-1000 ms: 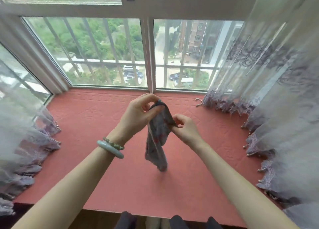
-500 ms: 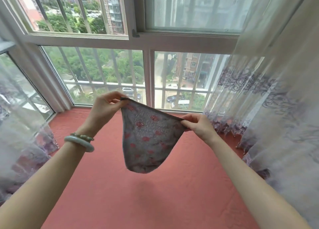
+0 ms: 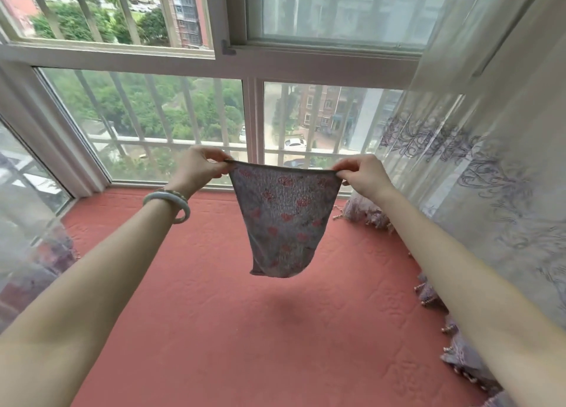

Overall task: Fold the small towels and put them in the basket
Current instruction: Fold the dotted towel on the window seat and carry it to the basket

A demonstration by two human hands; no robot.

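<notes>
A small grey towel [image 3: 283, 219] with red heart-like marks hangs spread out in the air above the red quilted mat [image 3: 245, 330]. My left hand [image 3: 199, 169] pinches its top left corner and my right hand [image 3: 363, 175] pinches its top right corner. The top edge is pulled straight between them and the lower part hangs free, narrowing to a curled bottom edge. A pale bangle sits on my left wrist. No basket is in view.
A bay window [image 3: 251, 124] with bars closes the far side of the mat. Sheer embroidered curtains hang at the right [image 3: 477, 173] and at the left [image 3: 27, 247], their beaded hems lying on the mat's edges.
The towel went from a bunched strip between close hands to a flat spread sheet. My hands moved apart and up, and the view tilted upward toward the window.
</notes>
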